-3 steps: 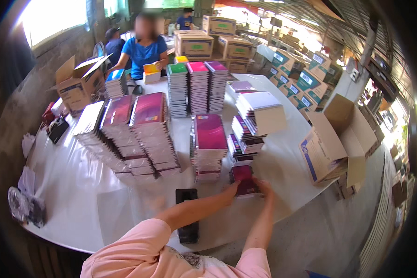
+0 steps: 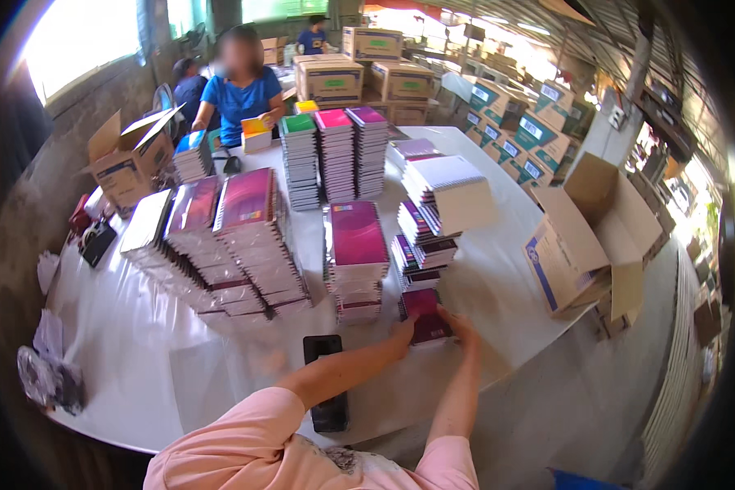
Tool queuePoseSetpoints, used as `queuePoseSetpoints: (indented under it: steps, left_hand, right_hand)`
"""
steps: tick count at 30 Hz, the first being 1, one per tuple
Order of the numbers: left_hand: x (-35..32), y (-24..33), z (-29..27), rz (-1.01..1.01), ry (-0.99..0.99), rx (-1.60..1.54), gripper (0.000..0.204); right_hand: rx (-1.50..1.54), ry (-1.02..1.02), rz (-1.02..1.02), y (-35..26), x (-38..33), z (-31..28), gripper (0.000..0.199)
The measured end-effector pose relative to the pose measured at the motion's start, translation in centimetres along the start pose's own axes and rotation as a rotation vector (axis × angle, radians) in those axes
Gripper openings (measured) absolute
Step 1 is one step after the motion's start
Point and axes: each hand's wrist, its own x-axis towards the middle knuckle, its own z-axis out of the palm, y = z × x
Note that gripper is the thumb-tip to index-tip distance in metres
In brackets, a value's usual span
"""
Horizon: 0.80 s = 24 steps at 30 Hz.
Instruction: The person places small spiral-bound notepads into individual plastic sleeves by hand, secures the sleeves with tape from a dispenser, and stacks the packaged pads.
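A single view, from a wide fisheye camera worn on the person's head. It looks forward and steeply down over the white surface (image 2: 139,359), which fills the middle and lower left of the frame. The person's own forearms enter from the lower edge, close under the lens. Straight edges bend toward the dark rim. The far room, with stacked cardboard boxes (image 2: 359,69), lies small along the upper edge.
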Motion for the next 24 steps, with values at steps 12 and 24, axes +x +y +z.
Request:
queuePoseSetpoints:
  steps: [12, 24]
  left_hand:
    - [6.3, -1.8, -2.0, -0.168, -0.297, -0.367, 0.02]
    - [-22.2, 6.6, -14.6, 1.63, -0.481, 1.2, 0.084]
  right_hand:
    - [0.125, 0.061, -0.027, -1.5, -3.4, 4.0, 0.075]
    - [1.464, -0.028, -0.532, -1.2, -23.6, 3.7, 0.052]
